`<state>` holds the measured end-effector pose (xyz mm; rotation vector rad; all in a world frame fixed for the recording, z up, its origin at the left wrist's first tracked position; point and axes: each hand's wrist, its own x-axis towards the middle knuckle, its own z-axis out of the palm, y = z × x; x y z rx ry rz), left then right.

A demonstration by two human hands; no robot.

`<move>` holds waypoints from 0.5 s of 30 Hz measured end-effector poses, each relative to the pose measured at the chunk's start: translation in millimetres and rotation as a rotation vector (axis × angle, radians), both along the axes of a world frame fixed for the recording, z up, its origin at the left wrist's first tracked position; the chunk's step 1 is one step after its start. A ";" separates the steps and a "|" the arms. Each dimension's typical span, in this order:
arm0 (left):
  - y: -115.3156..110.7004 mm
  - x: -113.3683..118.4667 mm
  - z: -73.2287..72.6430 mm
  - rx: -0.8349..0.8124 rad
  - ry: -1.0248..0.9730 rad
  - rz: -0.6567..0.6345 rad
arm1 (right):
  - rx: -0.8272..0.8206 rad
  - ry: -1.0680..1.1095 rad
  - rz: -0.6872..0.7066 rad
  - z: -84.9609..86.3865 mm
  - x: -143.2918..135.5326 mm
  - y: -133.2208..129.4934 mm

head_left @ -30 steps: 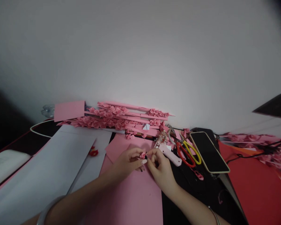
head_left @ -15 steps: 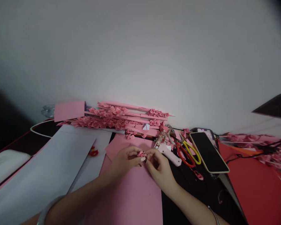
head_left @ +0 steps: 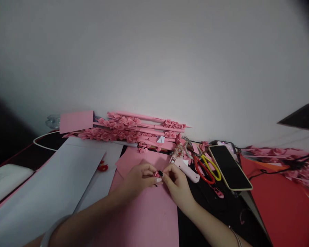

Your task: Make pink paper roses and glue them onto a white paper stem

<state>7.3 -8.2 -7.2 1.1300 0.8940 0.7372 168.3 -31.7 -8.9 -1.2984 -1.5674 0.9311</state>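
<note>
A small pink paper flower [head_left: 157, 174] is pinched between my two hands, above a sheet of pink paper [head_left: 146, 212]. My left hand [head_left: 140, 176] is closed on its left side, thumb and fingers together. From the right, my right hand [head_left: 176, 183] grips the flower with thumb and forefinger, the thumb over its edge. Fingertips cover much of the flower. Just beyond the hands lie several loose pink paper flowers [head_left: 143, 150]. A hot glue gun [head_left: 184, 166] rests right of my right hand.
Scissors with red and yellow handles [head_left: 204, 169] lie beside a phone [head_left: 230, 167]. Pink flower stems [head_left: 134, 127] are piled along the wall. White paper sheets [head_left: 48, 185] and a white box-like object [head_left: 9, 183] are at left, red paper [head_left: 283, 202] at right.
My right thumb has shifted up and over the paper flower's edge. Both hands have moved slightly, still together around the flower. Everything else has stayed in place.
</note>
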 end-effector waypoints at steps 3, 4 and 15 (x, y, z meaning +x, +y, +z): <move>-0.7 0.1 2.4 -0.025 0.055 0.003 | -0.044 0.042 0.034 -0.5 1.5 1.8; -1.0 0.1 3.4 -0.028 0.072 0.002 | -0.058 0.049 0.043 -0.4 2.1 2.5; -1.5 -0.1 7.3 -0.007 0.142 0.005 | -0.120 0.082 0.040 9.0 2.6 8.1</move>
